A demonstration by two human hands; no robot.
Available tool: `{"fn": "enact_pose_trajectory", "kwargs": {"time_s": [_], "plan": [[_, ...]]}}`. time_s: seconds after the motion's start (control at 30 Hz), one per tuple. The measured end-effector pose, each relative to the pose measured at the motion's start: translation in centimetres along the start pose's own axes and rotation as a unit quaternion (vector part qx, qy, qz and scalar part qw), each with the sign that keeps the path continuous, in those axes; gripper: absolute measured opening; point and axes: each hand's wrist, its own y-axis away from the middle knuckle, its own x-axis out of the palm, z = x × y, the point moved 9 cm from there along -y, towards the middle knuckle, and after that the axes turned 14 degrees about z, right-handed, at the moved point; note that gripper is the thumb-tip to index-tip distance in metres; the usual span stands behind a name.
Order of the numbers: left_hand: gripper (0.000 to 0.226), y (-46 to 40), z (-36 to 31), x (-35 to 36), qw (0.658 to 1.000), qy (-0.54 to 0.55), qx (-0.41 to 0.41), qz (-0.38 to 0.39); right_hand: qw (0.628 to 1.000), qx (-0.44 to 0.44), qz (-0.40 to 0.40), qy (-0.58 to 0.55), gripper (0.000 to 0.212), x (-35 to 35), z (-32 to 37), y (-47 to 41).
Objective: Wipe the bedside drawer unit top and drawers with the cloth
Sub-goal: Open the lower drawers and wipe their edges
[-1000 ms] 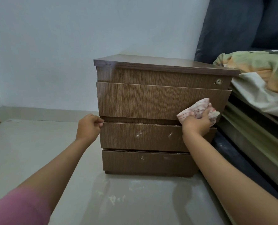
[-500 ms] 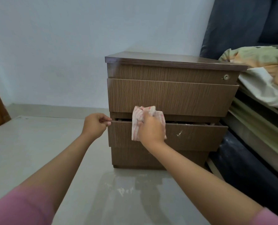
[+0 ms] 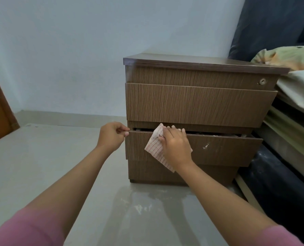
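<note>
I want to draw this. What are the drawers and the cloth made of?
The drawer unit looks like board with matte brown wood-grain laminate: its fine lines are very even, and white scuffs mark the open drawer. Solid wood can't be ruled out. The cloth looks like soft woven fabric, white with thin red stripes; it hangs limp.

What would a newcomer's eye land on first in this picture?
The right hand pressing a striped cloth flat against the middle drawer of the brown drawer unit, centre frame. Just left of it, the left hand pinches that drawer's top corner, holding it slightly open. A white scuff shows on the drawer front right of the cloth.
</note>
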Motion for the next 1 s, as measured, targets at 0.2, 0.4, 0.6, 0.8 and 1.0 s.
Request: {"fn": "enact_pose_trajectory", "kwargs": {"time_s": [0.2, 0.4, 0.6, 0.8, 1.0], "plan": [[0.009, 0.0, 0.0, -0.1, 1.000, -0.007, 0.005, -0.005, 0.999, 0.011, -0.022, -0.045, 0.027, 1.0, 0.2, -0.4], [0.010, 0.1, -0.1, -0.1, 1.000, -0.003, 0.008, -0.006, 0.997, -0.028, -0.051, -0.052, 0.031, 0.5, 1.9, 0.1], [0.010, 0.0, 0.0, 0.0, 1.000, -0.004, 0.011, -0.008, 0.995, -0.043, -0.062, -0.063, 0.037, 0.3, 1.7, 0.0], [0.010, 0.0, 0.0, -0.1, 1.000, -0.006, 0.016, -0.004, 0.993, -0.007, -0.071, -0.089, 0.030, 0.9, 0.2, 0.4], [0.010, 0.0, 0.0, -0.1, 1.000, -0.003, 0.021, -0.008, 0.985, 0.051, -0.116, -0.113, 0.025, -0.1, -2.5, 1.5]]}}
